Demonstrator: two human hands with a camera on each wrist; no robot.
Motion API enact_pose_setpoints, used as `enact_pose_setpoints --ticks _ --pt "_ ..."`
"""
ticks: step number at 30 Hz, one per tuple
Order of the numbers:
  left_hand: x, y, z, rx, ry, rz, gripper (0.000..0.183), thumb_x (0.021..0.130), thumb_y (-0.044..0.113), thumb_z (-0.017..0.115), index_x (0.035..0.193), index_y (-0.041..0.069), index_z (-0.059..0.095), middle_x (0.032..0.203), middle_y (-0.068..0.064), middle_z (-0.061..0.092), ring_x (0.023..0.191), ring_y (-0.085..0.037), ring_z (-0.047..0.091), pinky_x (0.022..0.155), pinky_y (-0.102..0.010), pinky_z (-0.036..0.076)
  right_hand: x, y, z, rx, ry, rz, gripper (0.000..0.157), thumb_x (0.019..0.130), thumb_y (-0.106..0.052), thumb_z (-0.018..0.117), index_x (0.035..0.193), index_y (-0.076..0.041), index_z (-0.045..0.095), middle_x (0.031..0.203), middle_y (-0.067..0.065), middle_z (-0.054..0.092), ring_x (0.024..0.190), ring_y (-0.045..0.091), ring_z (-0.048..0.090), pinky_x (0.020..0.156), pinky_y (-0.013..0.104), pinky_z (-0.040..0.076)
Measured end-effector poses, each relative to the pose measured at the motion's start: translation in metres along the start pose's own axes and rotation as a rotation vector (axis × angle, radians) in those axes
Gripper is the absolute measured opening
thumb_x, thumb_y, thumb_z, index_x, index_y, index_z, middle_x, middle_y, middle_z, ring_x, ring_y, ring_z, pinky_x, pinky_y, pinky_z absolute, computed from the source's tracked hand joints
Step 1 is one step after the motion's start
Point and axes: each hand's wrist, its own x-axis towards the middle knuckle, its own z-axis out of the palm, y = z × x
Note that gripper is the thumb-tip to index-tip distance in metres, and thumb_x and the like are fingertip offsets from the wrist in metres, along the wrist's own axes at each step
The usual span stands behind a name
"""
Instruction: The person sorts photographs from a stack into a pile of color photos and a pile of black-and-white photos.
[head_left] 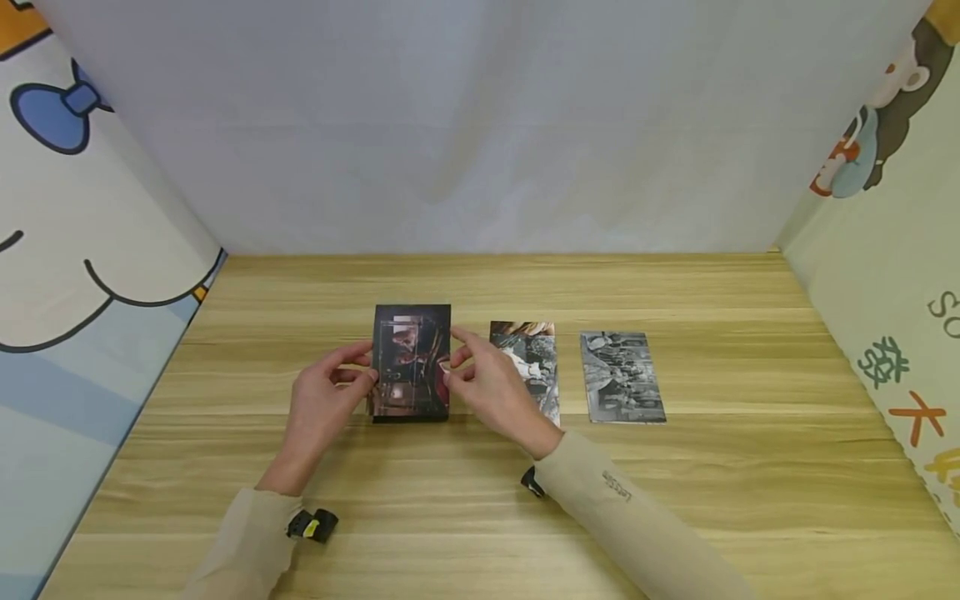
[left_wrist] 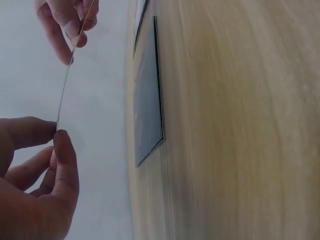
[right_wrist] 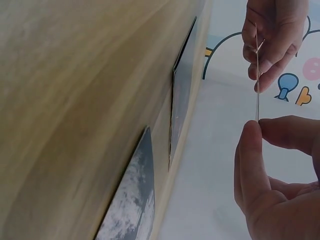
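Both hands hold a dark picture card (head_left: 411, 362) up off the table, and the wrist views show it as a thin edge. My left hand (head_left: 321, 408) pinches its left side between thumb and fingers. On the opposite side, my right hand (head_left: 497, 385) pinches it the same way. Directly beneath lies another dark card or thin stack (left_wrist: 148, 95), mostly hidden by the held card in the head view. A picture card (head_left: 536, 358) with black-and-white and brown parts lies beside the right hand, partly covered by it. Further right rests a black-and-white picture card (head_left: 622, 377).
The wood-grain table (head_left: 750, 467) extends around the cards. A pale cloth wall (head_left: 495, 150) stands behind it, with a cartoon-printed panel (head_left: 60, 217) on the left and another printed panel (head_left: 885, 275) on the right.
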Motion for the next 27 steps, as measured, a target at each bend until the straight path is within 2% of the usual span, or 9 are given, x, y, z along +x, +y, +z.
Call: enact_pose_setpoints --ticks 6,16,21,27 --pt "0.002 -0.004 -0.001 0.058 -0.032 -0.004 0.043 0.095 0.005 0.068 0.138 0.002 0.065 0.118 -0.02 0.07 0.103 -0.034 0.072 0.07 -0.014 0.053 0.003 0.001 0.002 -0.008 -0.016 0.014 0.07 0.091 0.0 0.072 0.154 0.001 0.042 0.112 0.009 0.067 0.094 0.02 0.071 0.073 0.025 0.06" --pt "0.006 -0.006 -0.002 0.085 -0.097 -0.023 0.048 0.095 0.004 0.068 0.141 -0.001 0.061 0.118 -0.021 0.069 0.103 -0.033 0.072 0.069 -0.015 0.053 0.007 0.005 0.007 -0.06 -0.025 0.024 0.071 0.091 0.0 0.072 0.155 0.001 0.042 0.108 0.006 0.066 0.092 0.019 0.07 0.071 0.025 0.059" --pt "0.009 -0.009 -0.002 0.104 -0.124 0.0 0.051 0.094 0.004 0.069 0.143 -0.004 0.058 0.117 -0.021 0.069 0.102 -0.034 0.072 0.071 -0.017 0.053 0.009 0.008 0.009 -0.077 -0.034 0.023 0.071 0.091 0.001 0.073 0.155 0.002 0.042 0.107 0.006 0.066 0.091 0.019 0.07 0.071 0.024 0.059" --pt "0.012 -0.013 -0.002 0.144 -0.141 0.026 0.052 0.094 0.003 0.069 0.144 -0.005 0.057 0.115 -0.022 0.07 0.1 -0.034 0.072 0.073 -0.024 0.055 0.01 0.008 0.01 -0.099 -0.042 0.029 0.072 0.09 0.001 0.073 0.155 0.003 0.041 0.106 0.007 0.067 0.09 0.019 0.069 0.069 0.023 0.058"
